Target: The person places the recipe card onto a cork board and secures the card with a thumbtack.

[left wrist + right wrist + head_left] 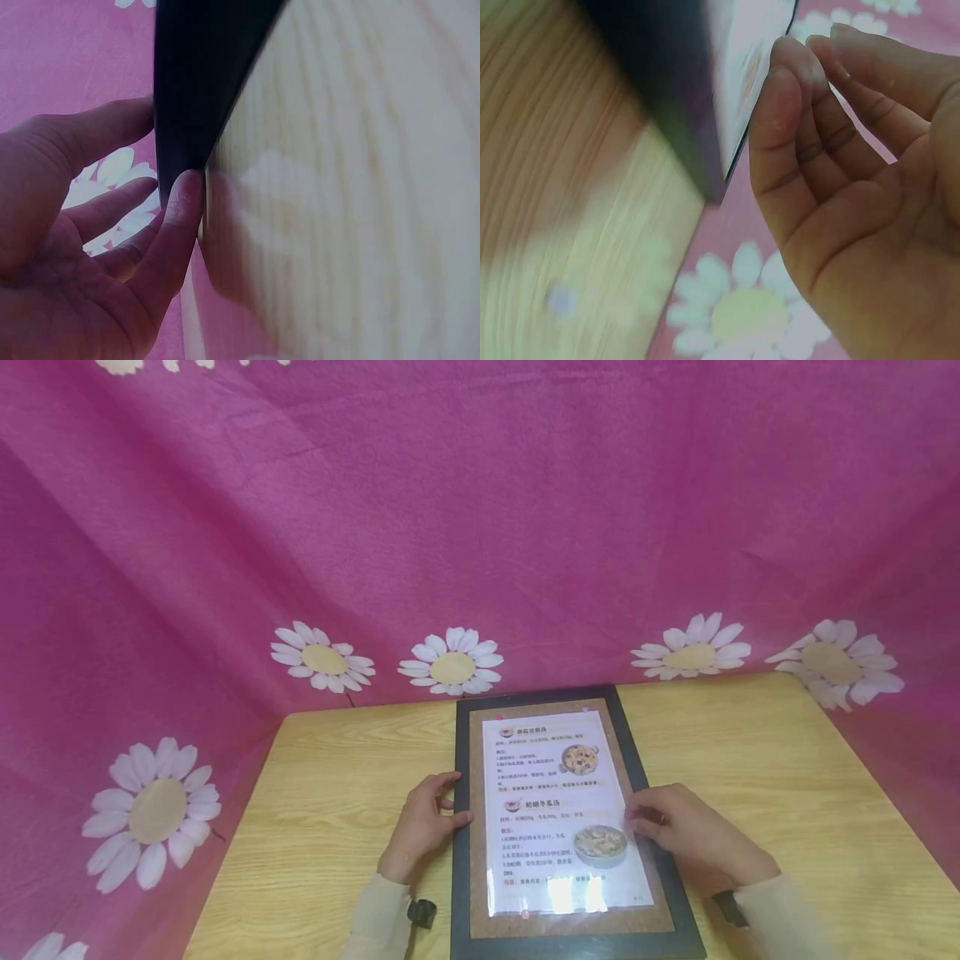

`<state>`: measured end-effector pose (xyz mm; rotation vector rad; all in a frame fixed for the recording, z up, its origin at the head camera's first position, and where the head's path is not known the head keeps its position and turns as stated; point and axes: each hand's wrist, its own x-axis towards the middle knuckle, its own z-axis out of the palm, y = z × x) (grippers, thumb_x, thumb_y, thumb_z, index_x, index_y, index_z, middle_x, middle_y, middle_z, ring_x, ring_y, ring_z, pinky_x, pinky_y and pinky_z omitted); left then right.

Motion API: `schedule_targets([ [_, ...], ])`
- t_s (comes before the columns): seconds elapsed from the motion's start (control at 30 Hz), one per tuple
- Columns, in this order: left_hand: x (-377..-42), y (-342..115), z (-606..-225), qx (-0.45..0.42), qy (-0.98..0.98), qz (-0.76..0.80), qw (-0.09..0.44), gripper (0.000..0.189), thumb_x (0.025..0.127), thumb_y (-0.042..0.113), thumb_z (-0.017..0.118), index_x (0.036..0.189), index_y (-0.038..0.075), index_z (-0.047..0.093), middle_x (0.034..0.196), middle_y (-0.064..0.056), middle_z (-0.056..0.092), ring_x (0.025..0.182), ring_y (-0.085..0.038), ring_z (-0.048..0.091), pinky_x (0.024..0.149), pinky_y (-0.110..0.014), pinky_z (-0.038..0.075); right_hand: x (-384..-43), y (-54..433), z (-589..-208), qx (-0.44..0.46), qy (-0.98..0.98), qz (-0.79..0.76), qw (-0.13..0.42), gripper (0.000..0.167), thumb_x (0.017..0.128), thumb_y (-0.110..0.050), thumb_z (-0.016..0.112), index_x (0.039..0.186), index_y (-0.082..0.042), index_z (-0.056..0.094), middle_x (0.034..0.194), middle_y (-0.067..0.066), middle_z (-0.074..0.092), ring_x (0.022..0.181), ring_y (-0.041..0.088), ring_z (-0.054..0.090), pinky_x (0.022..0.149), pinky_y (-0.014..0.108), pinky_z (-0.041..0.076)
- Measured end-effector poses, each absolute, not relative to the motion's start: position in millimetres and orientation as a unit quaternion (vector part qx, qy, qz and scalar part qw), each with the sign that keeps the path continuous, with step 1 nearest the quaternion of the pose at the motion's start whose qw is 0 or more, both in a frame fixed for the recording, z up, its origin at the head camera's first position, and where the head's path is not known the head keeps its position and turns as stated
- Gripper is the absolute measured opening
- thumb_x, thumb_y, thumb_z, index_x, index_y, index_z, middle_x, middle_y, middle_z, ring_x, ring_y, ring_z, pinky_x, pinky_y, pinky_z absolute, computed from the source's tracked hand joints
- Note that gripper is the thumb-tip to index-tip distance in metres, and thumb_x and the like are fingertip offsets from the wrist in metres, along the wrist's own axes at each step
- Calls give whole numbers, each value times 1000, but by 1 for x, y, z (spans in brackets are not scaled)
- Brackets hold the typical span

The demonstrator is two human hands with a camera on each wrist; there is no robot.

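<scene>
A dark picture frame (465, 860) lies on the table with a cork-brown board (570, 927) inside. On the board is a printed sheet (536, 827) of Chinese text with two pictures of food in bowls. My left hand (418, 827) touches the left side of the frame, its fingers spread along the dark edge. In the left wrist view, the fingertips (187, 191) rest against that edge. Over the right side of the frame is my right hand (686, 827), fingers loosely bent near the sheet's edge. The right wrist view shows nothing between its thumb and fingers; whether they touch the sheet I cannot tell.
The light wood table (322, 835) extends on both sides of the frame. A magenta curtain (480, 527) with white daisies hangs behind and beside the table. The frame's far end reaches the table's back edge. Light glares off the lower sheet.
</scene>
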<state>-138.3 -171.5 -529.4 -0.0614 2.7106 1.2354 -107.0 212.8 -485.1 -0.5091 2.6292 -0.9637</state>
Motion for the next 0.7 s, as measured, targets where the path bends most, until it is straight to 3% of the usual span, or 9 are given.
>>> schedule_targets([
  [0.3,-138,-172,-529,-19,905,417,83,66,84,16,88,144,12,60,142,-13,63,102,-20,63,81,-32,56,-101,267,-493,-96,946,-291,107,8,100,-21,67,95,-23,74,87,-9,69,84,12,58,76,30,50],
  [0.57,-138,-172,-529,-14,904,419,80,66,83,16,88,143,12,60,140,-13,64,101,-20,62,80,-32,55,-95,300,-508,-72,965,-247,59,8,94,-13,71,102,-11,72,92,-1,70,88,17,63,80,46,54],
  [0.7,-139,-172,-529,-15,905,418,79,67,83,16,88,143,12,60,141,-13,64,101,-20,63,81,-32,55,-94,308,-513,-54,965,-244,80,17,94,-15,72,108,-7,71,96,3,71,90,21,65,82,51,56],
])
